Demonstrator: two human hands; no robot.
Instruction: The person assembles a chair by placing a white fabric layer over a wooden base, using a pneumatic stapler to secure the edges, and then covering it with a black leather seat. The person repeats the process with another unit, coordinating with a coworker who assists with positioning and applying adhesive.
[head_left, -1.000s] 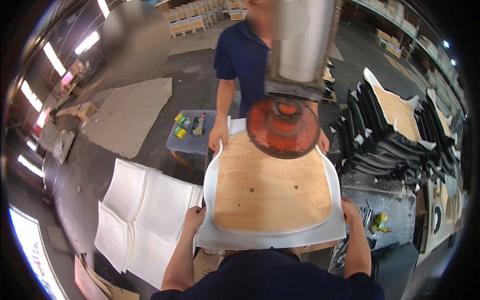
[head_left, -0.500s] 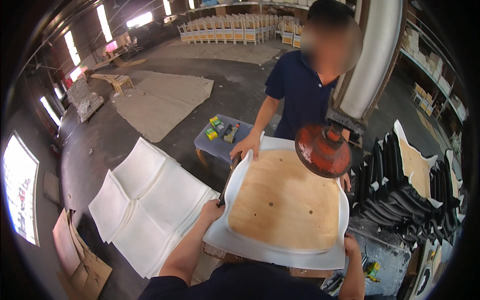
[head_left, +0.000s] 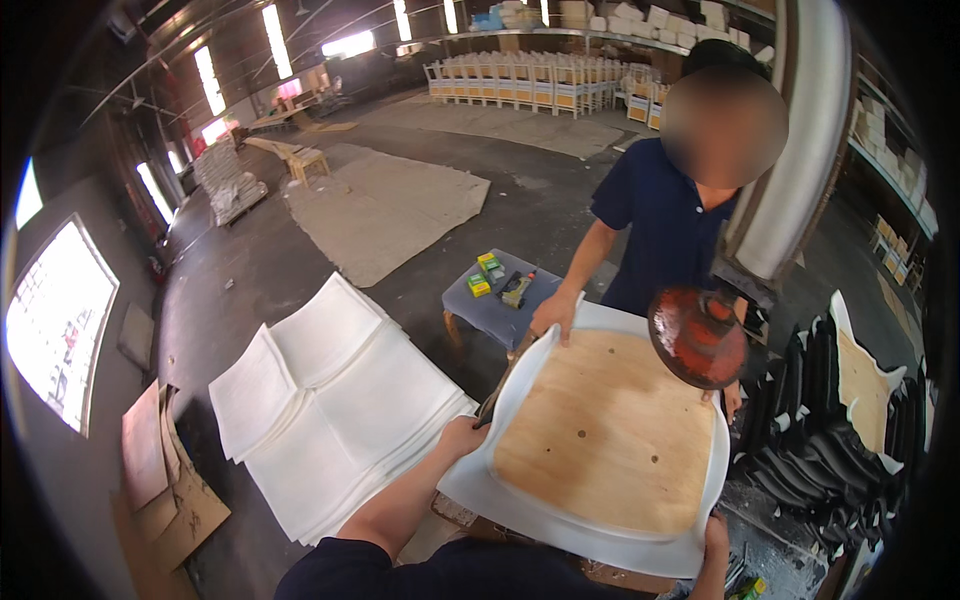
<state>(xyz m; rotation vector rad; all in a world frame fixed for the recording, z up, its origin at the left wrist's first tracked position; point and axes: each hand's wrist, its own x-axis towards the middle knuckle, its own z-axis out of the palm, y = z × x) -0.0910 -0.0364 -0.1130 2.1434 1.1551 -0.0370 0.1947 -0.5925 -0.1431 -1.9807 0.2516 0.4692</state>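
A pale plywood seat board [head_left: 605, 430] with several small holes lies on a white sheet [head_left: 580, 535], whose edges curl up around it. My left hand [head_left: 465, 437] is closed on the sheet's left edge, where a dark strip shows. At the near right corner my right hand [head_left: 716, 540] grips the same sheet, its fingers partly hidden. Above the board's far right part hangs a worn red round press head [head_left: 698, 338]. Across from me, a co-worker's hand [head_left: 556, 318] rests on the far left edge, and the other touches the far right side.
Stacked white sheets [head_left: 340, 400] lie at my left. To the right stand piled black-covered seats [head_left: 815, 440]. A blue-topped stool [head_left: 500, 310] holds small yellow-green boxes and a tool. Cardboard [head_left: 165, 470] leans at the far left; rows of chairs [head_left: 525, 80] stand at the back.
My view has shifted left and up, so everything appears further right and mostly lower. Both my hands keep their hold on the sheet's edges, and the co-worker's hands stay at the far side.
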